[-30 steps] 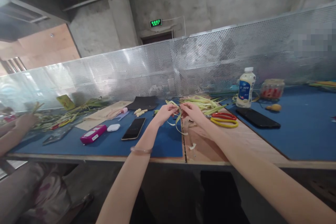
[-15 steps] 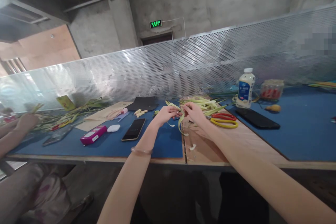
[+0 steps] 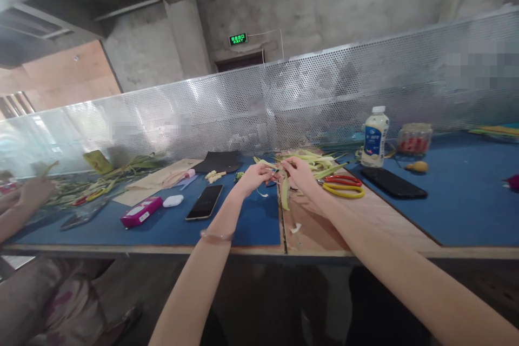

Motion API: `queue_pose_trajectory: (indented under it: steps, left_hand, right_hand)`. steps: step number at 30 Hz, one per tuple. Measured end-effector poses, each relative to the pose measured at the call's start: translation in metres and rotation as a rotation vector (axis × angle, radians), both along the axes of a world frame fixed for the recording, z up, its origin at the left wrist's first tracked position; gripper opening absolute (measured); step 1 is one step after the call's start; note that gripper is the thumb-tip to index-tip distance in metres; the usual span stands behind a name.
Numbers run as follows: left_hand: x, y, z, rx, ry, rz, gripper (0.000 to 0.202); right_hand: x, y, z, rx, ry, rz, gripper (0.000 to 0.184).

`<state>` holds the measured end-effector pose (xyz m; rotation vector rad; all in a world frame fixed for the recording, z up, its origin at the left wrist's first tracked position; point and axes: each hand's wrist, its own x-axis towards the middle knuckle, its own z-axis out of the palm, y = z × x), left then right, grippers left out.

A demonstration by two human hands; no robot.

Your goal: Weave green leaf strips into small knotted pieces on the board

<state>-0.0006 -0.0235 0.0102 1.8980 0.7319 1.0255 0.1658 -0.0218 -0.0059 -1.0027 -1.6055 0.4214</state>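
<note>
My left hand (image 3: 255, 177) and my right hand (image 3: 299, 173) meet above the seam of the table, both pinched on a pale green leaf strip (image 3: 284, 197) that hangs down between them. A clear bangle (image 3: 217, 235) sits on my left wrist. Just behind my hands lies a pile of green leaf strips (image 3: 312, 161). Red and yellow scissors (image 3: 344, 185) lie right of my right hand on the bare wooden board (image 3: 320, 227).
On the blue mat (image 3: 170, 221): a black phone (image 3: 205, 201), a white earbud case (image 3: 173, 201), a pink box (image 3: 141, 212). To the right: another phone (image 3: 393, 182), a white bottle (image 3: 373, 137), a jar (image 3: 413, 138). Another person's hand (image 3: 28, 194) works at the far left. A perforated metal screen (image 3: 284, 97) backs the table.
The strip now hangs straighter down from my hands, and my hands have shifted slightly up and together. The view has drifted a little to the right.
</note>
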Motion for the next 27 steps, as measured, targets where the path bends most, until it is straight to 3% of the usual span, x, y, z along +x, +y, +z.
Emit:
queue_pose_trajectory:
  steps: [7, 14, 19, 23, 27]
  left_hand:
    - [0.001, -0.005, 0.002, -0.023, -0.048, 0.011, 0.058]
    - [0.002, -0.014, 0.008, -0.002, -0.018, 0.068, 0.080]
    - [0.001, -0.013, 0.008, 0.098, 0.069, 0.193, 0.064]
    - [-0.005, -0.009, 0.007, 0.296, 0.106, 0.396, 0.034]
    - [-0.008, -0.012, 0.011, 0.502, 0.137, 0.510, 0.028]
  right_hand:
    - [-0.001, -0.004, 0.002, 0.000, -0.107, 0.164, 0.021]
    - [-0.001, -0.005, 0.001, 0.011, -0.158, 0.189, 0.020]
    - [0.005, 0.000, 0.001, 0.060, -0.140, 0.028, 0.022]
    - [0.006, -0.002, 0.000, 0.110, -0.178, -0.053, 0.021]
    - [0.001, -0.007, -0.002, 0.161, -0.275, -0.057, 0.020]
